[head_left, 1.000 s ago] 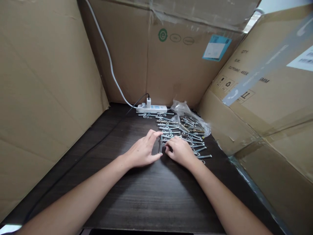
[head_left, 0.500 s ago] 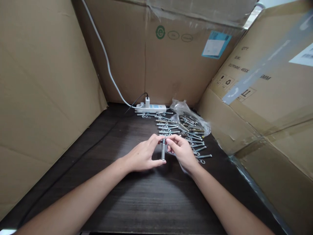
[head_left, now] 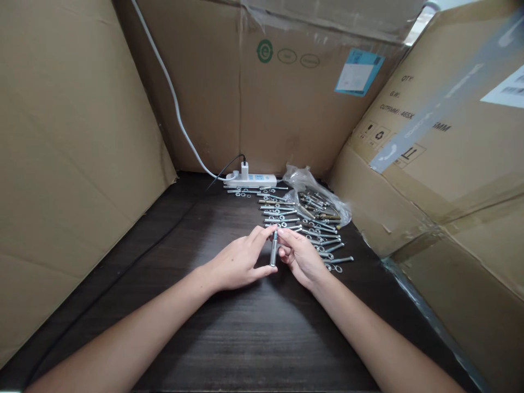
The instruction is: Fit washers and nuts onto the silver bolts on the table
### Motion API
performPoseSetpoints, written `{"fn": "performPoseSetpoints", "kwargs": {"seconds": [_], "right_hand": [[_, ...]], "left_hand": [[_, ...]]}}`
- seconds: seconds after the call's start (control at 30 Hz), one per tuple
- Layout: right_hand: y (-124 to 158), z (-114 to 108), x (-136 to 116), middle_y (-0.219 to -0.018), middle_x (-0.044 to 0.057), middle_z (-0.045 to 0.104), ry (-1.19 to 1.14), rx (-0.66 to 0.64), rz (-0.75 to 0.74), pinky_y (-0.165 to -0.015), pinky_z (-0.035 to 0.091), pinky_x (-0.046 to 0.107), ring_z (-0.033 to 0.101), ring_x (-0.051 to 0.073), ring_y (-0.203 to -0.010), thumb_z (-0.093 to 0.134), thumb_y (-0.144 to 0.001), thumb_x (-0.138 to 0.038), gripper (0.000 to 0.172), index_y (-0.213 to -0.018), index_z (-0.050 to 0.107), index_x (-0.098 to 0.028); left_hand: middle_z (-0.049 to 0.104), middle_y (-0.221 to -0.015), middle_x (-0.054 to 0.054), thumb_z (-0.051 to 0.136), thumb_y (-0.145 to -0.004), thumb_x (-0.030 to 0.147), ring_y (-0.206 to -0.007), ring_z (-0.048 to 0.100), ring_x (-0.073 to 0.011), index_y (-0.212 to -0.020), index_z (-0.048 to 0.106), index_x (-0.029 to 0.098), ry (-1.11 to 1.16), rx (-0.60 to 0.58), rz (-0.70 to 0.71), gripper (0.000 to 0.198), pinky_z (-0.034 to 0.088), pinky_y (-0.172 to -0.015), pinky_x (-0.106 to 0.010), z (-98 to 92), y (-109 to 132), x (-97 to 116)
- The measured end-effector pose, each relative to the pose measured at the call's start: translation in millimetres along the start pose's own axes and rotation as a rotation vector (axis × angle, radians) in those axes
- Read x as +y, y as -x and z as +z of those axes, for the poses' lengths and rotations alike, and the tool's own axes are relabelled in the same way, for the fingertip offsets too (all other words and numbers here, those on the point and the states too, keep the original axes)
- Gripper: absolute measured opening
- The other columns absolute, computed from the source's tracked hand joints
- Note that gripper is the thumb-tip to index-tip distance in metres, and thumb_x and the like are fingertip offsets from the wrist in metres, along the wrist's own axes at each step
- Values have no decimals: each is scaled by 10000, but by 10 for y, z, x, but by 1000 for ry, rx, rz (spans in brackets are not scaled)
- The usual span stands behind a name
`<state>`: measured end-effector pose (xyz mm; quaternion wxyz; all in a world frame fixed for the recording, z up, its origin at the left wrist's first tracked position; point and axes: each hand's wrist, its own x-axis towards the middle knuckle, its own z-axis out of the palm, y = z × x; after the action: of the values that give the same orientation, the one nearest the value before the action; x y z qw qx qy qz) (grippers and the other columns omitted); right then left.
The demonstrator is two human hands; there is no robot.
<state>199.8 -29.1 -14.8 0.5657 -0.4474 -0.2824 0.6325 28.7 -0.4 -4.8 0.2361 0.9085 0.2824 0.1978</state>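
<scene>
A silvery metal expansion bolt (head_left: 273, 251) is held nearly upright over the dark table, tilted slightly. My left hand (head_left: 241, 256) grips it end to end, thumb at the lower end and fingertips at the upper end. My right hand (head_left: 302, 254) is closed, with thumb and index finger pinching at the bolt's top; whatever small part may lie between them is hidden. Just beyond the hands lie rows of similar bolts (head_left: 282, 220), with loose washers and nuts (head_left: 338, 268) beside them.
A clear plastic bag (head_left: 341, 210) with more metal bolts lies behind on the right. At the back stands a white power strip (head_left: 256, 180) with a white cable (head_left: 176, 101). A black cord (head_left: 135, 256) crosses the table's left side. Cardboard walls (head_left: 286, 114) enclose three sides.
The bolt's top leans slightly more to the right, and my right hand's fingers have shifted a little at its upper end. The whole view has moved slightly.
</scene>
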Motion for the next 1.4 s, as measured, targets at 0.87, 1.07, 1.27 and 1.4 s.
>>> {"fn": "performPoseSetpoints", "kwargs": {"seconds": [0.87,1.07,1.27,1.4], "right_hand": [[-26,-50,49,-700,-21,591,487,-75,-369,-427,428,203,536,88,-495,622,-777,-386,211,-862,594,-195],[10,-42,89,-837,15,614,547,-80,-404,-607,531,272,607,131,-650,606,-795,-346,216,-952,581,-200],[6,-55,132,-937,39,604,559,-92,-398,-614,526,277,609,122,-640,599,-800,-332,264,-1027,560,-204],[22,-46,120,-945,35,590,538,-112,-399,-596,510,264,585,104,-610,601,-791,-319,272,-1032,543,-209]], "left_hand": [[539,-1119,-53,666,-750,357,-856,628,-212,-1290,291,272,85,22,-10,663,499,-743,-343,3,26,-17],[529,-1117,-50,650,-735,240,-835,597,-171,-1328,273,260,157,58,-5,703,507,-766,-324,32,9,-39],[500,-1192,-62,639,-722,175,-975,566,-200,-1325,292,255,141,73,29,700,496,-846,-345,30,-14,-72],[496,-1198,-63,626,-724,155,-987,565,-204,-1330,300,261,123,77,49,697,490,-862,-357,21,-17,-70]]}}
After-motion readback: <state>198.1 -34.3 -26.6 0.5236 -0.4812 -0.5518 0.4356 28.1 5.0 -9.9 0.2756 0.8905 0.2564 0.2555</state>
